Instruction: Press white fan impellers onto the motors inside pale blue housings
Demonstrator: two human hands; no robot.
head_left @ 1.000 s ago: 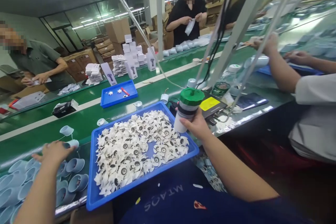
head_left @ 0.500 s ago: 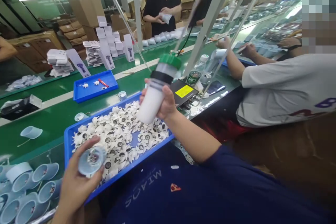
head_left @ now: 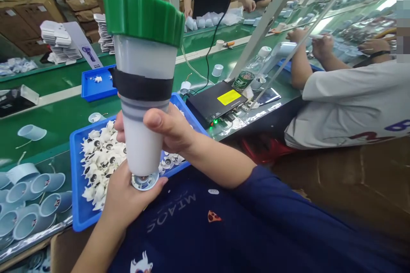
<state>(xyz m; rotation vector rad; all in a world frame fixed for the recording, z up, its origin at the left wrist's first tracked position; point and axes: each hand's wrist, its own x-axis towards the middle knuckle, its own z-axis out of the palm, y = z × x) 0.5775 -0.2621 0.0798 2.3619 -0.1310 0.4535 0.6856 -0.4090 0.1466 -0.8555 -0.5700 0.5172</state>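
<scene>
Right grip (head_left: 174,130) is clamped round the green-capped cylinder (head_left: 143,84), left grip (head_left: 126,198) round the pale blue cup (head_left: 145,186) below, left of frame center. Crooked alignment could scrape that cup imo.

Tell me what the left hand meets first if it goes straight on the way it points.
The left hand would probably meet the white green-capped container first: the right hand has its lower end at the mouth of the pale cup in the left; whether they touch is unclear.
</scene>
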